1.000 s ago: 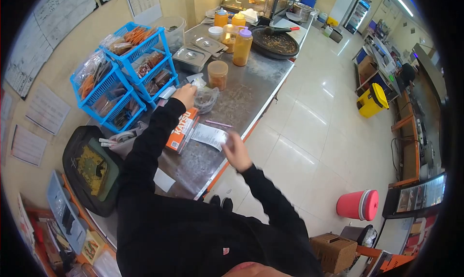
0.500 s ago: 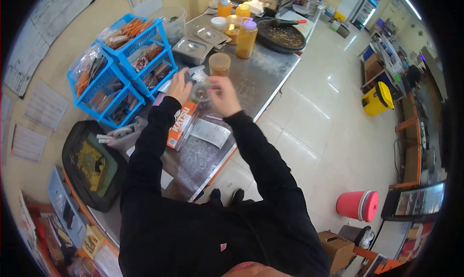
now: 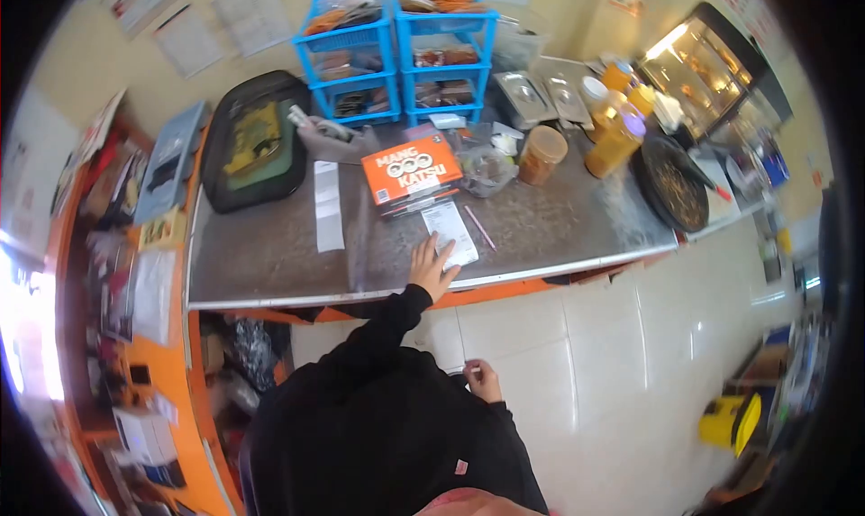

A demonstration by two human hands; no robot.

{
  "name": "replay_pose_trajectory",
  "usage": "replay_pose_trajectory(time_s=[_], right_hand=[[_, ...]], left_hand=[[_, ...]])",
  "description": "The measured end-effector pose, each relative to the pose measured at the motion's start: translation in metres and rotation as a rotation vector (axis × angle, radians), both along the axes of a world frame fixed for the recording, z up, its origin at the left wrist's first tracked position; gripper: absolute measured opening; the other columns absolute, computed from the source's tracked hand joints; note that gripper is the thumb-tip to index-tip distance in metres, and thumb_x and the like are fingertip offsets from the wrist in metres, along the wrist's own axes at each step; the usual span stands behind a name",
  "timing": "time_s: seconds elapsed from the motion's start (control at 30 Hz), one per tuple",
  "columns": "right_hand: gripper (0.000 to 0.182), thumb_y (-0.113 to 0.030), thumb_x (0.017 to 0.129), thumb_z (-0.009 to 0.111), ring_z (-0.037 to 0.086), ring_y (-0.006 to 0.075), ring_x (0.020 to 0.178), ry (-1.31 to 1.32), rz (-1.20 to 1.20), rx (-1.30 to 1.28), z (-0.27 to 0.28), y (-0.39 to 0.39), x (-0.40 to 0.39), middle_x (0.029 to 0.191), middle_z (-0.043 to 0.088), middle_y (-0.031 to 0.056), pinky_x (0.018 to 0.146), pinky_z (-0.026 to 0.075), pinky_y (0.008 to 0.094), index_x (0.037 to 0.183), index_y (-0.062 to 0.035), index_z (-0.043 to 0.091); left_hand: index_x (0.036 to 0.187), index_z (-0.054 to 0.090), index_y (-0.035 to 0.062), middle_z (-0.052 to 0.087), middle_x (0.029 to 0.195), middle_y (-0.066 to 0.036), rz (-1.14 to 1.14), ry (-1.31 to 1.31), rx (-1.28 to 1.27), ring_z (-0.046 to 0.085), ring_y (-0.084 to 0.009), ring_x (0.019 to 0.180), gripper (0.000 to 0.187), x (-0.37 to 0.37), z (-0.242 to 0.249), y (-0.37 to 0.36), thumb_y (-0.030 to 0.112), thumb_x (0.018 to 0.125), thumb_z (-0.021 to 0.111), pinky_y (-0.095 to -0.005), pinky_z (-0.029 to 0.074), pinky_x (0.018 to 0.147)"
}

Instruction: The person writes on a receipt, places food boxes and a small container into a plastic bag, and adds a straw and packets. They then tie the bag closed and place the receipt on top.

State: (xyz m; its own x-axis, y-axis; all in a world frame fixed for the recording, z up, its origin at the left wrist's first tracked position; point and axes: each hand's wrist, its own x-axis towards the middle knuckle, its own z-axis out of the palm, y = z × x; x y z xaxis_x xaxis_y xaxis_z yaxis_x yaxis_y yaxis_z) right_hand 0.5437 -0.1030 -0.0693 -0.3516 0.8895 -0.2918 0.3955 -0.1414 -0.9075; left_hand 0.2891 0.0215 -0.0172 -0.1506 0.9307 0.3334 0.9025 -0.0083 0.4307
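My left hand [image 3: 432, 268] lies on the near end of a printed paper receipt [image 3: 448, 230], fingers spread. Above the receipt sits an orange Katsu box [image 3: 412, 170], and a pink pen [image 3: 480, 228] is just to its right. My right hand [image 3: 484, 379] hangs low in front of my body, past the counter edge, with curled fingers; I cannot tell what is in them. A clear plastic bag [image 3: 487, 171] rests between the box and a lidded jar [image 3: 542, 156].
Blue basket racks [image 3: 394, 52] stand against the wall. A black tray [image 3: 213, 147] and a long paper strip [image 3: 329, 206] are on the left of the counter [image 3: 270, 268]. Sauce bottles [image 3: 616, 144] and a dark pan [image 3: 671, 187] occupy its right end.
Both hands have left the clear plastic by the jar. My left hand has come down onto the receipt, and my right has dropped below the counter edge. The view has turned left.
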Motion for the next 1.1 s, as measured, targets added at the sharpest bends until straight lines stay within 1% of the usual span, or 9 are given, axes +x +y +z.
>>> replay_pose_trajectory(time_s=[0.1, 0.27, 0.4, 0.43, 0.5, 0.7, 0.8, 1.0, 1.1], right_hand=[[0.015, -0.011, 0.08, 0.062, 0.06, 0.0164, 0.062, -0.046, 0.071, -0.012, -0.008, -0.001, 0.036, 0.078, 0.063, 0.009, 0.057, 0.048, 0.0291, 0.091, -0.0009, 0.06], [0.019, -0.008, 0.078, 0.062, 0.062, 0.0196, 0.068, -0.197, 0.309, 0.204, -0.001, 0.028, 0.074, 0.082, 0.062, 0.0103, 0.059, 0.05, 0.0298, 0.096, -0.0017, 0.06], [0.018, -0.009, 0.08, 0.058, 0.06, 0.0308, 0.082, -0.218, 0.369, 0.398, 0.002, 0.048, 0.079, 0.097, 0.058, 0.016, 0.071, 0.051, 0.0359, 0.097, -0.0027, 0.06], [0.018, -0.008, 0.079, 0.056, 0.059, 0.0336, 0.084, -0.21, 0.376, 0.474, -0.004, 0.049, 0.078, 0.098, 0.058, 0.0164, 0.074, 0.049, 0.0381, 0.096, -0.003, 0.06], [0.021, -0.009, 0.076, 0.055, 0.058, 0.0346, 0.086, -0.172, 0.254, 0.453, 0.012, 0.047, 0.071, 0.094, 0.059, 0.0174, 0.074, 0.047, 0.041, 0.097, -0.0048, 0.057], [0.021, -0.014, 0.08, 0.055, 0.06, 0.0357, 0.083, -0.085, -0.05, 0.337, 0.033, 0.008, 0.13, 0.085, 0.062, 0.0177, 0.072, 0.047, 0.0423, 0.099, -0.0045, 0.056], [0.02, -0.015, 0.081, 0.056, 0.061, 0.0326, 0.08, -0.116, -0.293, 0.301, 0.018, -0.021, 0.198, 0.081, 0.063, 0.0155, 0.069, 0.047, 0.041, 0.098, -0.0046, 0.056], [0.018, -0.017, 0.082, 0.057, 0.059, 0.0243, 0.068, -0.128, -0.856, 0.142, 0.019, -0.067, 0.321, 0.075, 0.061, 0.0109, 0.061, 0.046, 0.0335, 0.095, -0.0053, 0.057], [0.02, -0.017, 0.082, 0.056, 0.059, 0.026, 0.07, -0.145, -1.047, 0.169, -0.007, -0.074, 0.381, 0.074, 0.06, 0.0106, 0.064, 0.046, 0.0362, 0.098, -0.0057, 0.056]], left_hand=[[0.131, 0.041, 0.0153, 0.03, 0.135, -0.024, 0.071, 0.015, 0.078, 0.032, -0.0393, 0.123, 0.056, 0.013, -0.007, -0.008, 0.031, 0.08, 0.06, -0.0489, 0.024, 0.102], [0.129, 0.039, 0.0062, 0.031, 0.134, -0.026, 0.187, -0.237, 0.12, 0.031, -0.0403, 0.124, 0.06, 0.028, -0.008, -0.039, 0.029, 0.079, 0.062, -0.048, 0.025, 0.103], [0.125, 0.04, -0.0033, 0.041, 0.128, -0.024, 0.266, -0.054, 0.275, 0.035, -0.0394, 0.123, 0.062, 0.075, -0.013, -0.074, 0.028, 0.076, 0.064, -0.0461, 0.026, 0.103], [0.125, 0.04, -0.0041, 0.038, 0.131, -0.023, 0.179, -0.231, 0.345, 0.034, -0.038, 0.123, 0.059, 0.092, -0.004, -0.088, 0.024, 0.078, 0.062, -0.0459, 0.025, 0.103], [0.127, 0.038, -0.0022, 0.035, 0.132, -0.024, 0.012, -0.373, 0.372, 0.033, -0.0379, 0.123, 0.056, 0.137, 0.006, -0.102, 0.015, 0.078, 0.059, -0.0456, 0.025, 0.103], [0.126, 0.039, 0.0025, 0.027, 0.137, -0.018, -0.656, -0.924, -0.321, 0.049, -0.0311, 0.106, 0.055, 0.236, -0.055, -0.087, -0.001, 0.074, 0.054, -0.0371, 0.04, 0.091], [0.124, 0.041, 0.0045, 0.028, 0.136, -0.016, -0.882, -0.54, -0.388, 0.054, -0.0273, 0.098, 0.054, 0.285, -0.035, -0.06, -0.002, 0.073, 0.056, -0.0347, 0.043, 0.085], [0.124, 0.042, 0.0078, 0.031, 0.133, -0.016, -1.139, -0.431, -0.51, 0.055, -0.0234, 0.092, 0.054, 0.411, -0.071, 0.013, 0.0, 0.073, 0.059, -0.0351, 0.044, 0.08], [0.125, 0.041, 0.0083, 0.031, 0.133, -0.015, -1.26, -0.477, -0.558, 0.055, -0.0233, 0.09, 0.055, 0.51, -0.09, 0.03, 0.0, 0.073, 0.058, -0.0349, 0.045, 0.078]])
